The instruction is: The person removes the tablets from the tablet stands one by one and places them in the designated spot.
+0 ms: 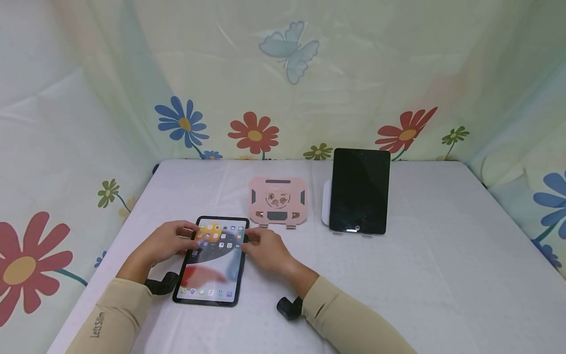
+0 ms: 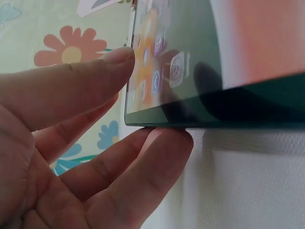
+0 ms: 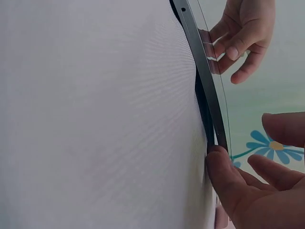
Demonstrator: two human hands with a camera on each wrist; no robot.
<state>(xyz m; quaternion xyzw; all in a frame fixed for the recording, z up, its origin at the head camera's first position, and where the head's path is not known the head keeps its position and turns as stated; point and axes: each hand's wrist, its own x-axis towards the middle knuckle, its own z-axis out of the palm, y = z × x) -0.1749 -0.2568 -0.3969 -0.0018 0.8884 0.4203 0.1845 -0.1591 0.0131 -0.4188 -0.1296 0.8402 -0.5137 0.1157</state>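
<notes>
A tablet [image 1: 212, 260] with a lit home screen lies face up on the white tablecloth, near the front left. My left hand [image 1: 170, 241] is at its upper left edge. Seen from the left wrist, fingertips [image 2: 167, 143] touch the tablet's side, while the thumb [image 2: 119, 57] is by the screen's edge. On the opposite long edge is my right hand [image 1: 267, 250]. In the right wrist view one fingertip [image 3: 219, 160] touches the tablet's dark rim [image 3: 209, 90], and the other digits stand apart from it. Neither hand appears to wrap round the tablet.
Behind the tablet stands a pink folding stand [image 1: 277, 189] with grey pads. To its right, a second tablet [image 1: 360, 191] with a black screen leans upright on a white stand [image 1: 326, 201]. Flower-printed curtains [image 1: 287, 98] enclose the table [image 1: 420, 255] at the back and sides.
</notes>
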